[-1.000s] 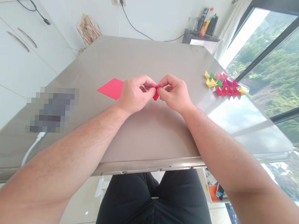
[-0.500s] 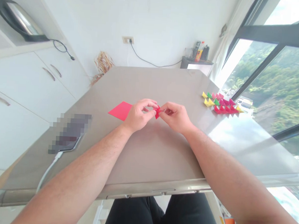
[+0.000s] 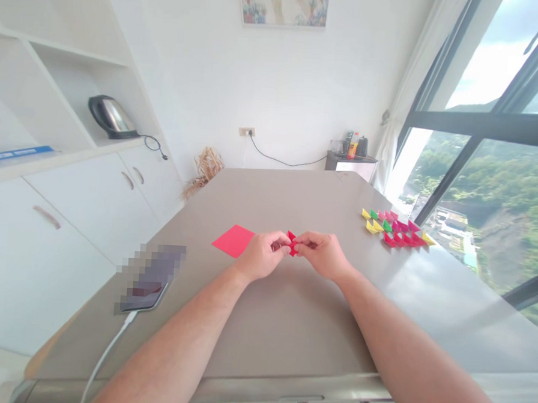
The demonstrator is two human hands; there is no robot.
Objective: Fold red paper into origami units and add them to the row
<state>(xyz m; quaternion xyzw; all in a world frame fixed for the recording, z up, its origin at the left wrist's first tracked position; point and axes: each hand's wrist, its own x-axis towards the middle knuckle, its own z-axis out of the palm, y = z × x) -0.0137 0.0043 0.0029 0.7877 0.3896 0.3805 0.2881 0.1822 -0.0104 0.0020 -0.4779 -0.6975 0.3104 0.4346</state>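
A small piece of folded red paper [image 3: 292,246] is pinched between my two hands, just above the middle of the table. My left hand [image 3: 268,254] grips its left side with thumb and fingers closed. On the other side, my right hand [image 3: 323,252] holds it between thumb and forefinger; the fingertips cover part of the folds. Flat on the table beside my left hand lies a red paper sheet [image 3: 233,241], its right corner hidden behind that hand.
Rows of small folded paper boats [image 3: 397,238] in yellow, green, pink and red stand at the table's right side. A phone [image 3: 150,282], partly blurred out, lies at the left with a white cable [image 3: 108,352]. A window [image 3: 499,195] borders the right.
The view has tilted upward, so the table sits lower and more wall shows. Pointed flaps of the folded red paper now stand out between the fingers. Both hands keep hold of it.
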